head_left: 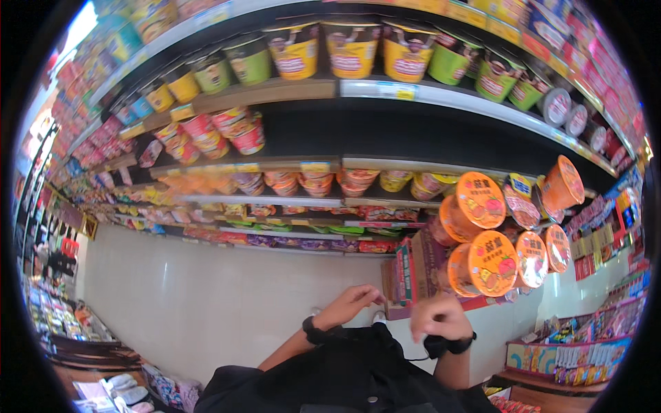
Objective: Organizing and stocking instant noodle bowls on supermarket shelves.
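My left hand (354,303) is low in the middle above the pale floor, fingers loosely bent, with nothing in it. My right hand (441,318) hangs just to its right, wrist bent and fingers loosely curled apart; I see nothing in it. Beyond the right hand stand several large instant noodle cups with orange lids (492,261), grouped at the right. One orange cup (563,182) there leans on its side. Cardboard boxes (427,258) stand below and left of these cups, near both hands but apart from them. A dark band sits on each wrist.
Ahead, a long shelf holds yellow and green noodle cups (348,51) on an upper tier. Red cups (237,131) stand at the left of the dark tier below. Lower tiers carry more cups and packets. Display counters stand at the lower left and lower right (551,358).
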`<action>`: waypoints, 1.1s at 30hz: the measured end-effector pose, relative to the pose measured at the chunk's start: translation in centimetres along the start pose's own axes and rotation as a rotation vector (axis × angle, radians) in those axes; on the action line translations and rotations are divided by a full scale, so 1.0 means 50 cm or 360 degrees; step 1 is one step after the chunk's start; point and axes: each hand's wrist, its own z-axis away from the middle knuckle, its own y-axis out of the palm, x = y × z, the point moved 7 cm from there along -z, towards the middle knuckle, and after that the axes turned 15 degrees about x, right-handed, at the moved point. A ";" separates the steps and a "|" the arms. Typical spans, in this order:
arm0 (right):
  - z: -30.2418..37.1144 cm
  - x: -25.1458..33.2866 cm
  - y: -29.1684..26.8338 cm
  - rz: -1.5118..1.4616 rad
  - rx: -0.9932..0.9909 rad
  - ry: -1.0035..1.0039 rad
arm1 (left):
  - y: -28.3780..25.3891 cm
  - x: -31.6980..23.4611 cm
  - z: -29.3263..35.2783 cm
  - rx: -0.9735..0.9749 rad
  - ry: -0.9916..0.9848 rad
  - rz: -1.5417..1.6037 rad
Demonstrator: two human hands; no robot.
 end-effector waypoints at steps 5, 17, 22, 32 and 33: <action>-0.201 -0.194 0.049 -0.0056 -0.0289 0.0653 | -0.057 -0.122 0.103 -0.0157 0.0193 -0.0402; -0.380 -0.298 0.111 -0.0128 -0.0529 0.0523 | -0.314 0.029 0.476 -0.1599 0.0412 0.0124; -0.410 -0.346 0.095 -0.0150 -0.0669 0.0525 | -0.356 0.027 0.508 -0.1965 0.0928 0.0572; -0.578 -0.445 0.040 -0.0265 -0.0752 0.0464 | -0.474 -0.023 0.538 -0.2181 0.0938 0.0268; -0.601 -0.457 0.031 -0.0288 -0.0717 0.0437 | -0.494 -0.027 0.534 -0.2177 0.0931 0.0325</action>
